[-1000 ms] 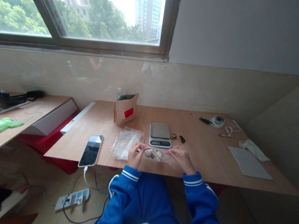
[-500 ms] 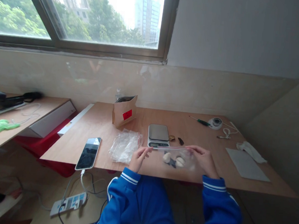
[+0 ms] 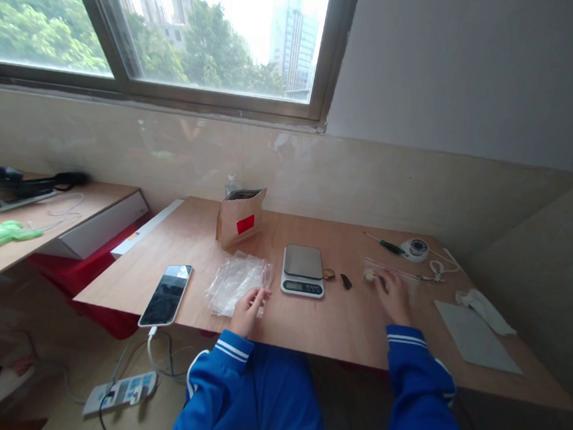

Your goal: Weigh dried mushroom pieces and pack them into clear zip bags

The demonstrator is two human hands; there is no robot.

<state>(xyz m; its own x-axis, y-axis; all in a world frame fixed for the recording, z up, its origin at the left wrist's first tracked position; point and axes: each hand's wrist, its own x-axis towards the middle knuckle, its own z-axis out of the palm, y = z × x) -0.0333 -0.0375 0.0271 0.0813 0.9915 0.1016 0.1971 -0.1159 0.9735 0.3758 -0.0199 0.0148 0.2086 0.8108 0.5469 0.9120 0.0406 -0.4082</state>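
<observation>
My right hand (image 3: 393,298) is over the right part of the table, its fingers curled onto a clear zip bag (image 3: 396,269). Pale chunks (image 3: 369,274) show inside that bag, by my fingertips; the rest is partly hidden by the hand. My left hand (image 3: 248,311) is at the front right edge of a pile of clear plastic bags (image 3: 234,283). Its thumb and fingers are pinched together at the edge of a bag there. Between the hands stands a kitchen scale (image 3: 303,263) with a bare grey plate. A brown piece (image 3: 329,273) and a dark piece (image 3: 345,282) lie right of it.
A brown paper pouch (image 3: 240,219) with a red label stands open behind the bags. A phone (image 3: 166,295) on a cable lies left. At right are a screwdriver (image 3: 390,247), a white dome camera (image 3: 415,249), a grey sheet (image 3: 474,337) and a crumpled white cloth (image 3: 486,311).
The zip bag, held between both hands over the table's front, has moved right and back with my right hand. My left hand has let go of it and shifted left to the bag pile.
</observation>
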